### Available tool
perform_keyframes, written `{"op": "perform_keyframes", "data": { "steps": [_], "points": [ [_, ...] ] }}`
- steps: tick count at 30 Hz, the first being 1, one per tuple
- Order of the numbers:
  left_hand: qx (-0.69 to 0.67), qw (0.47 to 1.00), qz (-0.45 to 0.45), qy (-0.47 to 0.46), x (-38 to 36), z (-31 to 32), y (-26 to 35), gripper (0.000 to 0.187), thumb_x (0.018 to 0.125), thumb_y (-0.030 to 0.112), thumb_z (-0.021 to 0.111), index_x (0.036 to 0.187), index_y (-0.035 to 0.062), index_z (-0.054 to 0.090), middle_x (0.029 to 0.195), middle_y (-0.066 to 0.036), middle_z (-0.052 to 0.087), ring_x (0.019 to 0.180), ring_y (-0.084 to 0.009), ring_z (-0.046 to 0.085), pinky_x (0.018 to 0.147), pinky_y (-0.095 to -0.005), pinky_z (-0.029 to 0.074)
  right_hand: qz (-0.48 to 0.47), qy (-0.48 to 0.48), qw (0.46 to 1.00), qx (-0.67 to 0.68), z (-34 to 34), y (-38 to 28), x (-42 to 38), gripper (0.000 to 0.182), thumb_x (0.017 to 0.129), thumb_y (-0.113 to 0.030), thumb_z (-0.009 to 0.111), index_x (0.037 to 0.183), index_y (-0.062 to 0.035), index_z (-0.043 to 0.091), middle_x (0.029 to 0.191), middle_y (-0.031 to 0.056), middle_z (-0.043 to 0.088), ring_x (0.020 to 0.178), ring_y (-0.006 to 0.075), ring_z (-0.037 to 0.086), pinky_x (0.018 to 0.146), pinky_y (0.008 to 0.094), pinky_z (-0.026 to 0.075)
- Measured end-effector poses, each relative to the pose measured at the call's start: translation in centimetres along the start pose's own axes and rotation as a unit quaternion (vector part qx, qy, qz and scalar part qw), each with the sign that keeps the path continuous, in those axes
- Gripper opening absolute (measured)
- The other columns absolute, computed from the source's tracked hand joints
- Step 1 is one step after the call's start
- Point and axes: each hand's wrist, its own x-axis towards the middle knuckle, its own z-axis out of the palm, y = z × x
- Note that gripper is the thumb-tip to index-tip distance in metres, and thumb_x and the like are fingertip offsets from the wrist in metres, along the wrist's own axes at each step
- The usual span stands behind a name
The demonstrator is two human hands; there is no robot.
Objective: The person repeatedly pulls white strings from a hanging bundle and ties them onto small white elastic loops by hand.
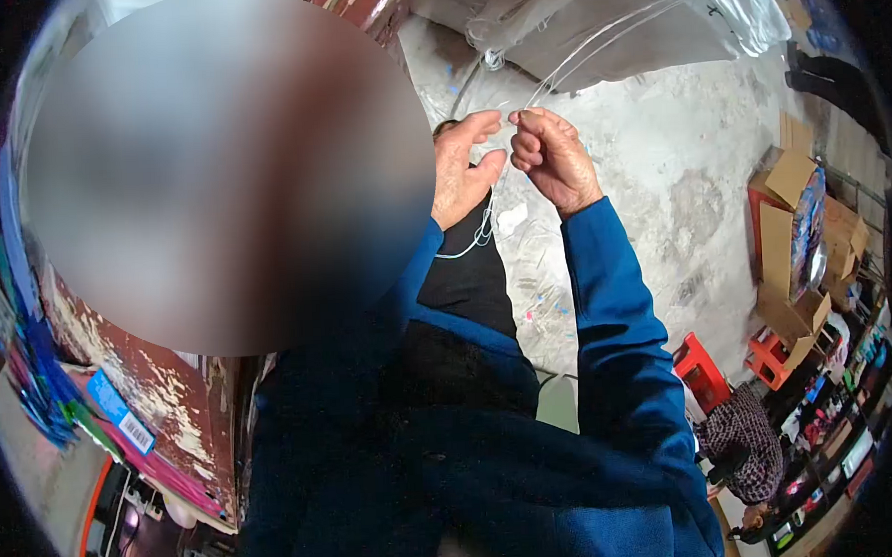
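My right hand [555, 157] is closed in a pinch on thin white string [574, 56], whose strands run up from the fingertips toward the upper right. Facing it, my left hand [464, 168] has its thumb and curved fingers apart, with a small gap between the two hands. A pale loop of string [482, 239] hangs below the left hand, over my dark-clothed leg [472, 292]. Whether any strand touches the left fingers is hard to make out.
A grey sheet [624, 32] and a clear plastic bundle [743, 12] lie beyond my hands. Opened cardboard boxes [788, 249], red stools [702, 372] and a person in a patterned top [740, 440] are at right. A large blurred patch hides the upper left.
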Motion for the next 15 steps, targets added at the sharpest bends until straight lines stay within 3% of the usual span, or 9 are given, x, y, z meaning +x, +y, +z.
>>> {"op": "perform_keyframes", "data": {
  "steps": [2, 6, 9, 11, 15],
  "points": [
    [-0.02, 1.0, 0.0, 0.0, 0.1, 0.3, 0.3, 0.022, 0.079, 0.006, 0.058, 0.101, 0.0024, 0.063, 0.081, -0.003, 0.064, 0.068, -0.0143, 0.055, 0.063, -0.0229, 0.044, -0.01, -0.009, 1.0, -0.002, 0.4, -0.6, -0.7, 0.009, 0.085, -0.006, 0.056, 0.086, 0.0001, 0.062, 0.053, -0.001, 0.042, 0.046, 0.0071, 0.034, 0.044, 0.0197, 0.031],
    [-0.082, 0.979, -0.114, -0.15, -1.4, -2.2, 1.9, 0.018, 0.082, 0.007, 0.055, 0.096, 0.0007, 0.064, 0.073, -0.003, 0.06, 0.063, -0.0112, 0.051, 0.06, -0.0204, 0.041, -0.01, -0.022, 0.999, 0.028, 1.1, -0.8, -1.7, 0.009, 0.085, -0.006, 0.055, 0.087, 0.0003, 0.062, 0.055, -0.0014, 0.041, 0.048, 0.0073, 0.035, 0.046, 0.02, 0.031],
    [-0.082, 0.983, -0.081, -0.14, -3.1, -4.4, 3.6, 0.016, 0.084, 0.008, 0.053, 0.092, -0.0002, 0.064, 0.067, -0.002, 0.055, 0.061, -0.0091, 0.048, 0.057, -0.0189, 0.038, -0.007, -0.028, 0.998, 0.054, 1.5, -0.6, -2.6, 0.009, 0.085, -0.006, 0.054, 0.088, 0.0001, 0.061, 0.057, -0.0015, 0.04, 0.05, 0.0073, 0.034, 0.047, 0.0206, 0.031],
    [-0.079, 0.976, -0.146, -0.138, -4.6, -6.3, 5.2, 0.016, 0.085, 0.008, 0.053, 0.093, 0.0009, 0.064, 0.066, 0.0, 0.055, 0.06, -0.009, 0.047, 0.055, -0.019, 0.036, -0.001, -0.035, 0.996, 0.081, 2.0, -0.3, -3.2, 0.009, 0.086, -0.006, 0.053, 0.09, -0.0002, 0.059, 0.058, -0.0016, 0.039, 0.052, 0.0073, 0.034, 0.049, 0.0211, 0.03],
    [-0.126, 0.968, -0.17, -0.138, -7.8, -9.2, 7.3, 0.014, 0.082, 0.01, 0.055, 0.089, 0.002, 0.065, 0.064, 0.0, 0.055, 0.055, -0.0091, 0.043, 0.052, -0.0214, 0.036, -0.007, -0.053, 0.993, 0.105, 3.2, -0.2, -4.3, 0.01, 0.086, -0.006, 0.055, 0.088, 0.0006, 0.061, 0.058, -0.0013, 0.04, 0.05, 0.0074, 0.035, 0.047, 0.0203, 0.031]
  ]
}}
